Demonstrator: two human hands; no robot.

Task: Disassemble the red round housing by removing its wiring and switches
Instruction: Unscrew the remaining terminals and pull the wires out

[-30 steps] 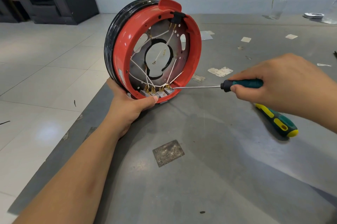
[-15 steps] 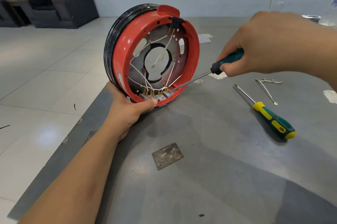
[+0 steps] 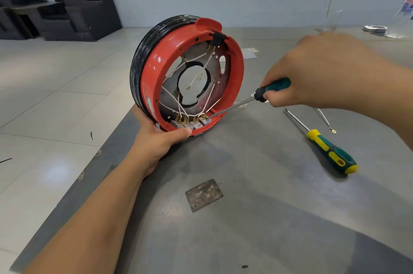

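Observation:
The red round housing (image 3: 154, 72) stands on edge at the table's left side, its open side facing me, a black band around its back. White wires (image 3: 173, 97) cross its metal inside and run to several grey switches (image 3: 190, 123) with brass terminals at the bottom rim. My left hand (image 3: 159, 137) grips the lower rim, thumb across the front. My right hand (image 3: 317, 72) holds a green-handled screwdriver (image 3: 273, 87); its shaft slants down left and the tip touches the rightmost switch.
A second screwdriver (image 3: 330, 151) with a yellow and green handle lies on the grey table (image 3: 268, 218) to the right. A loose wire with a ring terminal (image 3: 327, 123) lies beside it. Paper scraps lie at the back. Tiled floor and dark armchairs (image 3: 82, 5) are to the left.
My right hand rose from low and level to higher, tilting the screwdriver down onto the rightmost switch. The second screwdriver and loose wire came into view. My left hand kept its grip.

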